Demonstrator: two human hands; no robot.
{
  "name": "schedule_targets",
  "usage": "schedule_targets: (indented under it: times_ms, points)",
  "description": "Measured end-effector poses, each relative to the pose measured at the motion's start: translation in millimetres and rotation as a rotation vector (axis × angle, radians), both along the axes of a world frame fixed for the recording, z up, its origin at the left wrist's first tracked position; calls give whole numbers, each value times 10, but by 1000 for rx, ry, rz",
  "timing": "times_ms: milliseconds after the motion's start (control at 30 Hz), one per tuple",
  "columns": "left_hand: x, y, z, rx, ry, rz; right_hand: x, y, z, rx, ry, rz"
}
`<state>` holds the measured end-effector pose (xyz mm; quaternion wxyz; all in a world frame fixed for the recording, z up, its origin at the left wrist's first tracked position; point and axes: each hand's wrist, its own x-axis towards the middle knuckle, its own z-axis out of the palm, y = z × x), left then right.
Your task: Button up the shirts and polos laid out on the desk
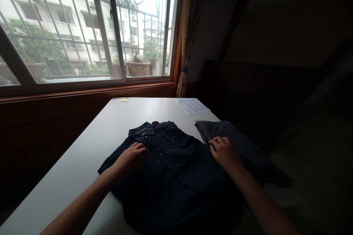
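A dark navy shirt (176, 169) lies front up on the white table, its collar pointing away from me and a pocket showing on the chest. Over its upper left part, just below the collar, is my left hand (134, 156), open with loosely bent fingers; its fingertips are in shadow. My right hand (224, 150) is closed at the shirt's right side, fingers curled on the dark cloth, with the fingertips partly hidden. Beside that hand lies a folded dark grey garment (220, 131), partly behind my right forearm. A small round brownish object (155, 122) shows just behind the collar.
The white table (74, 165) carries a printed sheet (193, 106) at its far right and a yellow sticky note (124, 100) at its far left. Beyond it stand a barred window (82, 25) and a curtain (186, 44). The right side is very dark.
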<state>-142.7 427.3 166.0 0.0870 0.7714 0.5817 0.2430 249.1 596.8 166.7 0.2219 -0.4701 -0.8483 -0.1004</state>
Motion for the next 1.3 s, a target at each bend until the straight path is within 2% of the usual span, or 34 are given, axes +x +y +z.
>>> schedule_targets:
  times_ms: [133,233,300,367,467,533,700,833,967,1033,1167,1300]
  points:
    - [-332,414,-255,90,131,139,-648,-242,-32,-200,62,260]
    - [-486,582,-391,75,176,207,-1099,-325,-171,-357,70,397]
    - [-556,617,-453,61,191,251,-1305,-331,-312,-397,34,393]
    - [-617,612,-496,51,205,293,-1422,-302,-461,-377,1,329]
    - [-712,577,-528,51,241,328,-1476,-198,-621,-382,-36,288]
    - [-781,548,-527,61,288,337,-1485,-92,-654,-417,-53,307]
    - [-921,438,-488,77,373,344,-1586,236,-587,-498,-96,379]
    - [-981,319,-475,34,276,337,-1706,477,-538,-505,-103,423]
    - [-1047,171,-408,-98,132,345,-1793,607,-521,-496,-60,464]
    - [-1083,75,-307,-202,54,314,-1818,605,-533,-499,-32,496]
    - [-1120,-69,-3,-448,-104,229,-1832,503,-601,-484,14,562]
    - [-1059,7,214,-534,-219,281,-1867,363,-592,-437,96,605]
